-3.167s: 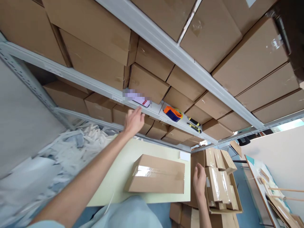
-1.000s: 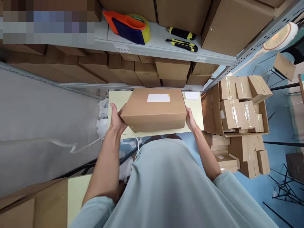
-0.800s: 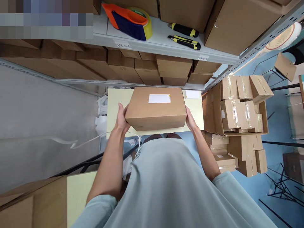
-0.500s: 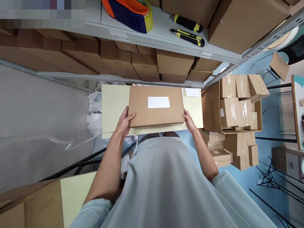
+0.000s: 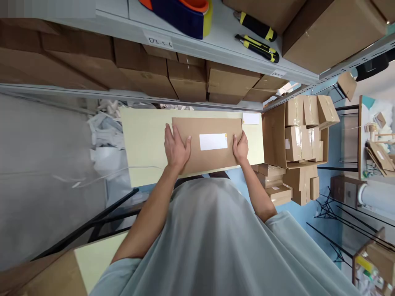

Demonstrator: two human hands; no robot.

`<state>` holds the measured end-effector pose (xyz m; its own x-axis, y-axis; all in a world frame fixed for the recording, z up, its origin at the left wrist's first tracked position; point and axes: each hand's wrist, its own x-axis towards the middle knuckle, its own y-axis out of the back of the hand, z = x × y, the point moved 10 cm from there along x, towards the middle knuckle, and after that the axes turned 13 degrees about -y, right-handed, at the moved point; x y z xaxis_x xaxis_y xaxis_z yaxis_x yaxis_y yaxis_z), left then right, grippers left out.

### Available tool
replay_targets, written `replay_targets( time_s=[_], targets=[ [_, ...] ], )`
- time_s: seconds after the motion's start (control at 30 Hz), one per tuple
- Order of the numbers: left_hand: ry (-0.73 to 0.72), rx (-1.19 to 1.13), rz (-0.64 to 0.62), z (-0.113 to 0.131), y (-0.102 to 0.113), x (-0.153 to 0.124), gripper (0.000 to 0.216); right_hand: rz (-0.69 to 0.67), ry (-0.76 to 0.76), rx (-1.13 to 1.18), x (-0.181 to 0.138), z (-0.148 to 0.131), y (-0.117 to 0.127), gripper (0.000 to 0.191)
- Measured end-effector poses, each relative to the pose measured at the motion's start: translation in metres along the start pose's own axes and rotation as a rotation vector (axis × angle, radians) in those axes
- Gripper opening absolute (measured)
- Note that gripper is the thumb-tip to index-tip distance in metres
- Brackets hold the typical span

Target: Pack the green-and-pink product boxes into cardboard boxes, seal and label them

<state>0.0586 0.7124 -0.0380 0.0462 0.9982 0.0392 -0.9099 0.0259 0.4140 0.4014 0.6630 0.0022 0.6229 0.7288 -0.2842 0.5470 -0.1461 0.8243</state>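
A flat brown cardboard box (image 5: pixel 206 160) with a white label (image 5: pixel 213 142) lies over the pale yellow table (image 5: pixel 145 144), its near side close to the table's front edge. At its left end is my left hand (image 5: pixel 177 150), open, fingers stretched and spread, the thumb over the top. My right hand (image 5: pixel 241 149) grips the right edge, thumb on top and fingers along the side. Just beyond the box's far right corner, a white label sheet (image 5: pixel 251 119) lies on the table.
Above the table runs a grey shelf (image 5: pixel 197 45) with a tape dispenser (image 5: pixel 182 18), two utility knives (image 5: pixel 257 48) and cardboard boxes. A large open carton (image 5: pixel 274 135) full of small boxes stands at the right. White packing material (image 5: pixel 106 129) is heaped at the left.
My left hand has shifted from the box's near left corner to its left end, with fingers now spread. My right hand has come farther over the right edge. The view has turned slightly.
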Motion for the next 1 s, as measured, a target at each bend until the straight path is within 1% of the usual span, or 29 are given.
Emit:
replay_targets(
  time_s=[0.1,0.27,0.4,0.57,0.77,1.0],
  targets=[
    [0.007,-0.059,-0.038,0.001,-0.007,0.003,0.094,0.039,-0.054,-0.104,-0.003,-0.005,-0.006,0.086],
    [0.037,-0.04,-0.06,-0.003,-0.006,0.002,0.092,0.026,-0.136,-0.174,-0.006,-0.003,-0.009,0.081],
    [0.064,-0.049,-0.087,-0.007,-0.005,0.002,0.094,0.041,-0.148,-0.205,-0.005,-0.002,-0.011,0.081],
    [0.06,-0.049,-0.101,-0.006,-0.005,0.001,0.095,0.049,-0.137,-0.242,-0.004,-0.001,-0.013,0.08],
    [0.069,0.025,-0.073,-0.002,-0.004,0.0,0.09,0.012,-0.128,-0.21,-0.002,0.001,-0.013,0.077],
    [0.069,0.138,-0.019,0.0,-0.007,0.0,0.091,-0.061,-0.086,-0.075,0.004,0.006,-0.02,0.074]
  ],
)
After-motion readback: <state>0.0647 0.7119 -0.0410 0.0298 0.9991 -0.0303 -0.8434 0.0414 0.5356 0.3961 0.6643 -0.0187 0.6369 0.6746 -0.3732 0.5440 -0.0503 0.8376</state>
